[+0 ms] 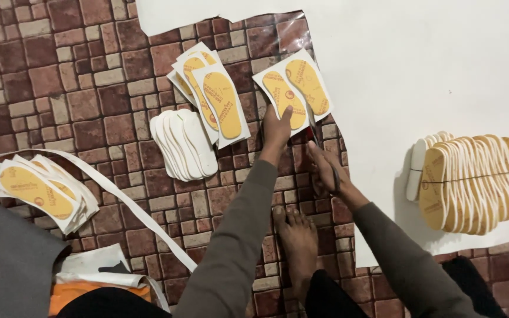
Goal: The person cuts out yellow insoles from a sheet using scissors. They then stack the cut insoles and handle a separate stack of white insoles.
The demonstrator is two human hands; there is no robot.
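Cutting is going on at a white card sheet (293, 88) printed with two yellow insole shapes, lying on the brick-pattern floor covering (89, 88) just at the edge of a big white sheet (419, 59). Left hand (276, 131) is pressing flat on the near end of that card, fingers spread open, pinning rather than gripping it. Right hand (325, 171) is closed round the handles of dark scissors (313, 136), blades pointing up toward the card's right edge; how far the blades are parted, cannot tell. A bare foot (296, 235) is resting on the floor between the two grey sleeves.

Progress, judging by the piles: a good share looks done, since a large stack of cut yellow insoles (472, 182) is standing on edge on the white sheet to the right, and a fan of plain white cut soles (184, 144) is lying left of the hands. Uncut printed cards are waiting too: a pile (213, 94) just above the white soles and another pile (36, 188) far left. So plenty is left.

A long white offcut strip (131, 206) is curling across the floor, and a grey cloth (7, 259) plus an orange bag with scraps (95, 288) are sitting bottom left
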